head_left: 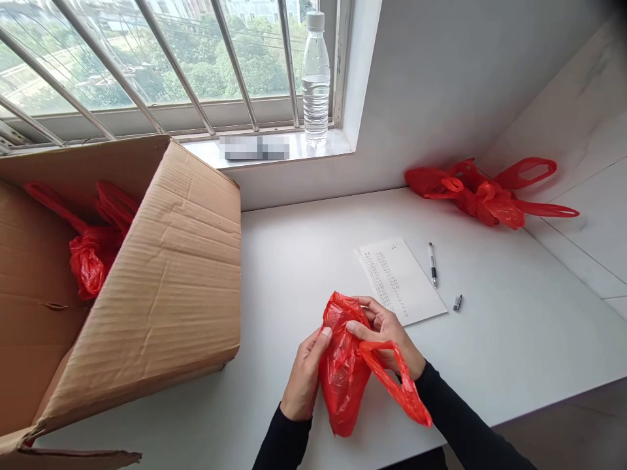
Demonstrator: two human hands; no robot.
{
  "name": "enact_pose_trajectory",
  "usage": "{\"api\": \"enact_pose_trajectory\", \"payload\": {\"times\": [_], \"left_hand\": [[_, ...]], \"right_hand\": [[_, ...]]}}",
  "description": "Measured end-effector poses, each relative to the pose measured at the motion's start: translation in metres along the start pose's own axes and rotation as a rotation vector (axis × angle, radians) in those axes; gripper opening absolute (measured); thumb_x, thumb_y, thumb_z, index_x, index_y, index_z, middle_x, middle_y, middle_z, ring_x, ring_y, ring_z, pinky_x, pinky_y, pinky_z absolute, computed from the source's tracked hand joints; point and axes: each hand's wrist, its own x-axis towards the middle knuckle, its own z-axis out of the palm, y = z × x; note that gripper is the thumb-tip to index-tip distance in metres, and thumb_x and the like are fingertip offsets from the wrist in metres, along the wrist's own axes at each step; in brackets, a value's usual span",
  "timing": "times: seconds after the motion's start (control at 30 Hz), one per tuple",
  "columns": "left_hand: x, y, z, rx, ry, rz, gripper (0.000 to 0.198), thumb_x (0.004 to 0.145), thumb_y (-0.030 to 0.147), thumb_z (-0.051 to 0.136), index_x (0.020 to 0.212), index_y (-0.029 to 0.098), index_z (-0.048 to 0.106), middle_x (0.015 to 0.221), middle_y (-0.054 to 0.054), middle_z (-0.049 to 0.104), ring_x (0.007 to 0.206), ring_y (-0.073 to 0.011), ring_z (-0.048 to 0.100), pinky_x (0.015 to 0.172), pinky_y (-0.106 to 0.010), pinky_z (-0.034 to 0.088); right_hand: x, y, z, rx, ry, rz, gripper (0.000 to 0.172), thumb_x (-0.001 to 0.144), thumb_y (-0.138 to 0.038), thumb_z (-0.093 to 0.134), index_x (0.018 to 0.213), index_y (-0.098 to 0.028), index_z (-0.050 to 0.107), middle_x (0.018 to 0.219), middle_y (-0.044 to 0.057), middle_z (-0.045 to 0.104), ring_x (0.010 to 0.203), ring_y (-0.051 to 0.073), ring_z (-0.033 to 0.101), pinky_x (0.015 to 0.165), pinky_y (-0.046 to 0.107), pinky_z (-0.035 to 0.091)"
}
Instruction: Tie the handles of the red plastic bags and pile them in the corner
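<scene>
Both hands hold one red plastic bag above the front part of the white table. My left hand grips its left side, thumb on top and fingers hidden beneath. On the opposite side, my right hand pinches the upper part with the thumb over it and fingers curled behind. The bag is crumpled and wrapped around something I cannot make out. One loose handle loop hangs to the right across my right wrist. Just beyond my right hand lies a sheet of paper with handwritten columns.
A cardboard box stands open at the left with a red bag inside. More red bags lie at the back right against the wall. A pen and its cap rest beside the paper. A water bottle stands on the windowsill.
</scene>
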Motion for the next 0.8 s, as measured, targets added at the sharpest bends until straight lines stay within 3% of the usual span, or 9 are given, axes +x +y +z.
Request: {"api": "enact_pose_trajectory", "payload": {"times": [0.07,0.2,0.27,0.37,0.47,0.8], "left_hand": [[-0.0004,0.0008,-0.0002,0.055,-0.005,0.005,0.029,0.092,0.041,0.066,0.106,0.016,0.071,0.097,-0.007,0.071,0.075,-0.0141,0.059,0.072,-0.025,0.046],[0.0002,0.0011,-0.0009,0.037,0.032,0.073,0.032,0.088,0.037,0.071,0.115,0.019,0.067,0.098,-0.006,0.071,0.075,-0.0152,0.062,0.073,-0.028,0.048],[0.0003,0.0009,-0.0015,0.039,0.042,0.075,0.031,0.086,0.035,0.075,0.112,0.020,0.066,0.097,-0.005,0.071,0.076,-0.0160,0.063,0.075,-0.029,0.049],[0.0005,0.0005,-0.0026,0.047,-0.002,0.034,0.030,0.090,0.041,0.068,0.111,0.019,0.067,0.099,-0.007,0.072,0.081,-0.0183,0.064,0.077,-0.030,0.048],[0.0016,-0.0001,-0.0034,0.057,-0.036,0.002,0.036,0.095,0.047,0.059,0.112,0.016,0.070,0.101,-0.009,0.072,0.081,-0.0188,0.064,0.076,-0.029,0.046],[-0.0009,-0.0027,-0.0027,-0.106,0.067,0.065,0.020,0.089,0.033,0.071,0.103,0.020,0.067,0.106,-0.008,0.073,0.087,-0.0207,0.069,0.081,-0.030,0.051]], "right_hand": [[-0.0001,0.0003,-0.0016,0.030,0.004,0.025,0.047,0.089,-0.040,0.072,0.129,-0.025,0.053,0.106,0.006,0.071,0.084,0.019,0.069,0.079,0.037,0.055],[-0.0015,0.0005,-0.0042,-0.005,-0.096,0.029,0.053,0.090,-0.037,0.072,0.136,-0.028,0.047,0.115,0.006,0.069,0.097,0.020,0.068,0.090,0.040,0.054],[-0.0017,0.0011,-0.0039,-0.025,-0.120,0.024,0.049,0.090,-0.035,0.072,0.133,-0.027,0.050,0.113,0.005,0.069,0.097,0.020,0.067,0.088,0.038,0.054],[-0.0013,0.0023,-0.0026,-0.023,-0.100,0.012,0.036,0.092,-0.034,0.069,0.125,-0.025,0.056,0.106,0.004,0.070,0.091,0.018,0.067,0.083,0.036,0.054],[-0.0014,0.0015,-0.0024,-0.033,-0.083,0.006,0.034,0.092,-0.033,0.069,0.123,-0.024,0.058,0.107,0.004,0.070,0.092,0.019,0.067,0.085,0.037,0.054],[-0.0028,-0.0050,-0.0056,-0.111,-0.168,0.011,0.042,0.091,-0.042,0.069,0.127,-0.025,0.058,0.117,0.007,0.069,0.105,0.024,0.066,0.095,0.044,0.051]]}}
